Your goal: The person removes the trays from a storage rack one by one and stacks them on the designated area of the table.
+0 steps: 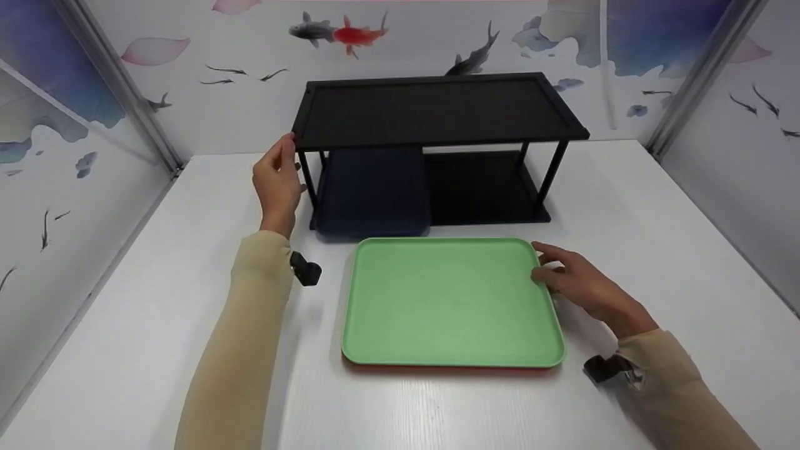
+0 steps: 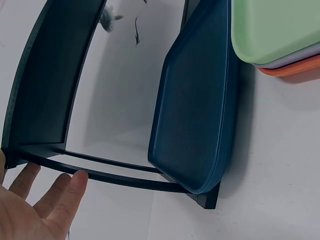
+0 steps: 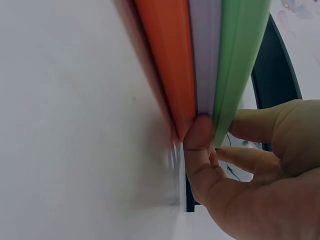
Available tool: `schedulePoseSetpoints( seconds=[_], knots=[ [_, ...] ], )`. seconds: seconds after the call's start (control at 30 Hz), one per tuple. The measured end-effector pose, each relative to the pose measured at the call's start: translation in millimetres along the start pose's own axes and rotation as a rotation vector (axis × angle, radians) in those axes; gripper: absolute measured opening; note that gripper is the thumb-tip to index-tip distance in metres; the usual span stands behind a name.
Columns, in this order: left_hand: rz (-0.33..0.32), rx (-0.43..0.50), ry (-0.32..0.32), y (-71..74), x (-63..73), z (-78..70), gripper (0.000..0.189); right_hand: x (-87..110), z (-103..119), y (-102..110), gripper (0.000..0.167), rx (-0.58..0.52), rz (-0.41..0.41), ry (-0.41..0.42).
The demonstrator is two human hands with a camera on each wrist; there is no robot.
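A black two-tier rack stands at the back of the table. My left hand is at its top shelf's left front corner, thumb and fingertips on either side of the edge, other fingers spread beside the post. A dark blue tray lies on the rack's lower shelf, at the left, its front edge jutting out. In front of the rack, a green tray tops a stack with a purple tray and an orange tray beneath. My right hand pinches the green tray's right rim, one fingertip against the purple edge.
The rack's right front post rises behind the stack, near my right hand. To the right of the blue tray, the black lower shelf is bare. A patterned wall closes off the back of the white table.
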State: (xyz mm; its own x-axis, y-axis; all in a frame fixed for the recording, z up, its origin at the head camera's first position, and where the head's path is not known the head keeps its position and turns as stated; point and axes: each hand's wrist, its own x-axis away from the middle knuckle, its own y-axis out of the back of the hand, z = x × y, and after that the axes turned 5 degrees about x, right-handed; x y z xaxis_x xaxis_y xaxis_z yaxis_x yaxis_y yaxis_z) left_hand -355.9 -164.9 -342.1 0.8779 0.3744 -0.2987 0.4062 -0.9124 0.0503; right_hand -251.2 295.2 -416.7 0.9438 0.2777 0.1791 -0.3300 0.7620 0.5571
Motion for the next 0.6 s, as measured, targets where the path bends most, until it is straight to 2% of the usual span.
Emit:
schedulePoseSetpoints(
  seconds=[0.4,0.6],
  knots=[
    [0.042,0.039,0.02,-5.2,-0.4,-4.4,0.046,3.7,-0.3,4.0,0.07,-0.017,-0.012,-0.021],
    [0.025,0.048,0.042,-0.4,1.5,1.0,0.046,2.5,12.1,4.1,0.068,-0.021,-0.08,-0.044]
  ],
)
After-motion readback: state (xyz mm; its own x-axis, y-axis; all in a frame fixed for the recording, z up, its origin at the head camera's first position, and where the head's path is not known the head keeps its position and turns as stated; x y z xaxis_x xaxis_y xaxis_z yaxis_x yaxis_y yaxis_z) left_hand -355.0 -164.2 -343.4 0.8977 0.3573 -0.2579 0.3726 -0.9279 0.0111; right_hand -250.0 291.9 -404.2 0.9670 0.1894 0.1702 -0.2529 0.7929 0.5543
